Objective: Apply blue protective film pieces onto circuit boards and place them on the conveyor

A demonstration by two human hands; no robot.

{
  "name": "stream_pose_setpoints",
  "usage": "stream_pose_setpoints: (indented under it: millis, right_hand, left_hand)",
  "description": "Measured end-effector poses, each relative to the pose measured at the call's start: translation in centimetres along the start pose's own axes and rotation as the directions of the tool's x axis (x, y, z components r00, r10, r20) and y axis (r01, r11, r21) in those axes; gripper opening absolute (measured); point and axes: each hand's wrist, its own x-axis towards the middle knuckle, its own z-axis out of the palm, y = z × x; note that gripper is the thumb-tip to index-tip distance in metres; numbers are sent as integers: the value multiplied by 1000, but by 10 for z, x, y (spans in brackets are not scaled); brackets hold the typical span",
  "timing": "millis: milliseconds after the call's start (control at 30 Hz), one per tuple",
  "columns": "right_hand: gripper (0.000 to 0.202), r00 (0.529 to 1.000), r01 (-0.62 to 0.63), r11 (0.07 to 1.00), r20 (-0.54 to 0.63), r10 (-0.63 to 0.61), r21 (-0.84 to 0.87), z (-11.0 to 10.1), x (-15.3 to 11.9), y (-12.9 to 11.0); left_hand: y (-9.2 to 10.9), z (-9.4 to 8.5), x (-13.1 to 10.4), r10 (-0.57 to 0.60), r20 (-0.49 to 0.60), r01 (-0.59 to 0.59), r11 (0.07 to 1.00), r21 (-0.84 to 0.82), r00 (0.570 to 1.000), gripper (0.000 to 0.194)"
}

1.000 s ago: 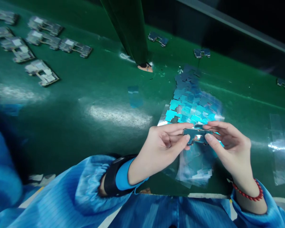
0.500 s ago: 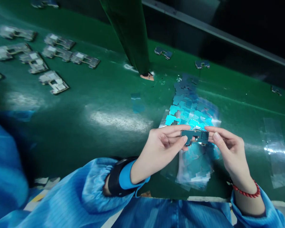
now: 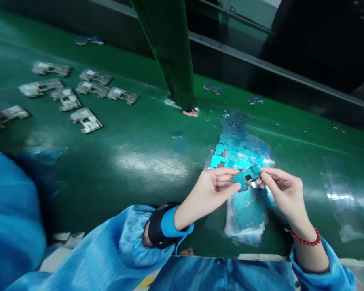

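- Blue-sleeved shape point(image 3: 12, 210) is seen at the far left; loose boards point(image 3: 77, 116) are spread beyond it on the green table point(image 3: 133, 137). Edges could be scuffed if they are swept together by a sleeve.
- Wrist strap point(image 3: 157, 228) is worn on the left arm. If contact is poor, static could be passed into the board.
- Left hand point(image 3: 212, 189): one end of the circuit board point(image 3: 239, 180) is pinched between thumb and fingers.
- Circuit board is held tilted in the air, above the blue film pieces point(image 3: 250, 214). If the pinch slips, it could be dropped; small parts could be cracked by thumb pressure or twisting.
- Film pieces are overlapped in a loose pile; some could be dragged or stuck by a low knuckle.
- Right hand point(image 3: 286, 192): the other end is gripped by fingertips. Uneven pull could cause flexing.
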Motion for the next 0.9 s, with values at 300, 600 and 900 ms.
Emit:
stream_pose_setpoints:
  millis: [300, 600, 900]
  right_hand:
    - [21, 976, 88, 996, 202, -81, -23, 4, 5, -6]
    - [20, 990, -80, 974, 132, 53, 212, 8, 1, -1]
    - [19, 997, -18, 995, 81, 10, 93, 0, 1, -2]
  left_hand:
    - [3, 3, -2, 2, 101, -1, 1000, -2, 995, 22]
    - [3, 6, -4, 63, -188, -104, 971, -216, 980, 30]
    - [-1, 4, -3, 77, -111, -99, 973, -210, 991, 40]
